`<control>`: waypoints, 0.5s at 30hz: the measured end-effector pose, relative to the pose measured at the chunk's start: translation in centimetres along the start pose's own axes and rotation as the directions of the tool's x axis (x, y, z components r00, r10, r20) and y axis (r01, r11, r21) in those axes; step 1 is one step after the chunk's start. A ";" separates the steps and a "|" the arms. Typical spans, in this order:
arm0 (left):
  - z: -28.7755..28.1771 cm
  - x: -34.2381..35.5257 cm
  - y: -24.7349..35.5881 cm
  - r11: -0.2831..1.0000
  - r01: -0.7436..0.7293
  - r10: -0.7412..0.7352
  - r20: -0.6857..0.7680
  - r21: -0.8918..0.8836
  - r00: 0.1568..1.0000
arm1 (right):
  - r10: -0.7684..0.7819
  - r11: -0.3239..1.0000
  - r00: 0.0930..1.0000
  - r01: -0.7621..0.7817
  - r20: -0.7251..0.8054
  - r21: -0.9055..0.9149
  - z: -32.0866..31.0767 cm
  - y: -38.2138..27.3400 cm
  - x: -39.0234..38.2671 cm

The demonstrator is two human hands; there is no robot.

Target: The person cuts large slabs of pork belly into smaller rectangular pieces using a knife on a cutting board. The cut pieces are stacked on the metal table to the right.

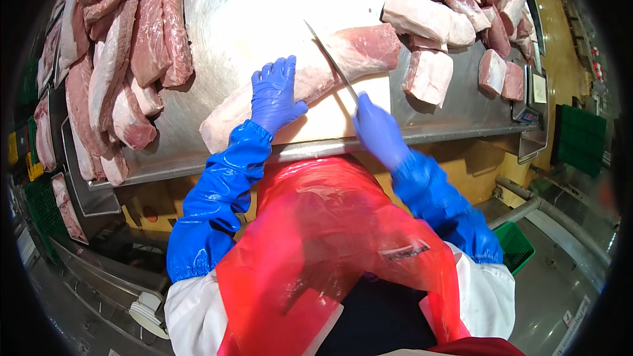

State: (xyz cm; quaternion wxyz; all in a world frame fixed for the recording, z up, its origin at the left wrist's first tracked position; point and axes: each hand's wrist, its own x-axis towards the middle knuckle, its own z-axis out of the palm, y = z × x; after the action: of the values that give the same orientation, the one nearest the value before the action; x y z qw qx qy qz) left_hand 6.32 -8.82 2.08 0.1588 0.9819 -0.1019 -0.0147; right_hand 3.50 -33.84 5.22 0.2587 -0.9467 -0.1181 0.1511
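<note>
Steel table [250,20]: left hand [273,95] flat on pork loin [310,79], right hand [377,128] gripping knife [333,59].

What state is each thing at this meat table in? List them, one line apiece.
Left hand: gloved, flat on the long meat slab.
Right hand: gloved, closed on the knife handle.
Knife: blade laid across the slab, tip away from the person.
Long meat slab: lying on the white cutting board, uncut on the left part.
Cut chunks: piled at right.
Long strips: heaped at left.
</note>
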 end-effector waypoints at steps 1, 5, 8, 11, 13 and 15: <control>-0.2 0.5 0.2 1.000 -0.002 0.003 0.013 -0.003 1.000 | -0.057 0.998 0.995 0.058 -0.077 0.008 2.0 0.6 3.4; -1.0 1.7 0.0 1.000 0.022 -0.020 0.078 -0.022 0.997 | -0.072 0.997 0.991 0.074 -0.114 0.014 3.0 0.8 9.3; -1.3 -0.4 -2.0 0.994 0.112 -0.112 0.001 0.009 0.994 | 0.114 0.993 0.989 -0.111 0.098 -0.034 3.7 1.7 1.2; -2.5 -4.2 -5.5 0.963 0.207 -0.217 -0.038 -0.172 0.976 | 0.135 0.985 0.991 -0.134 0.001 -0.105 3.7 3.2 -10.2; -3.5 -7.5 -10.2 0.933 0.209 -0.215 0.010 -0.295 0.976 | 0.285 0.955 0.957 -0.280 0.047 -0.094 2.7 2.4 -14.2; -3.3 -11.8 -13.6 0.952 0.221 -0.212 0.062 -0.212 0.975 | 0.226 0.973 0.970 -0.221 -0.091 0.065 1.7 -3.7 -12.4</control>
State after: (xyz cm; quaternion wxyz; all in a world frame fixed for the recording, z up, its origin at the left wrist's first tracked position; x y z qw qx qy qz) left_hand -2.35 7.19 0.89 0.2607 0.9634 0.0056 -0.0620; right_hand -9.16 -33.70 8.53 0.2710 -0.9529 0.0063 0.1357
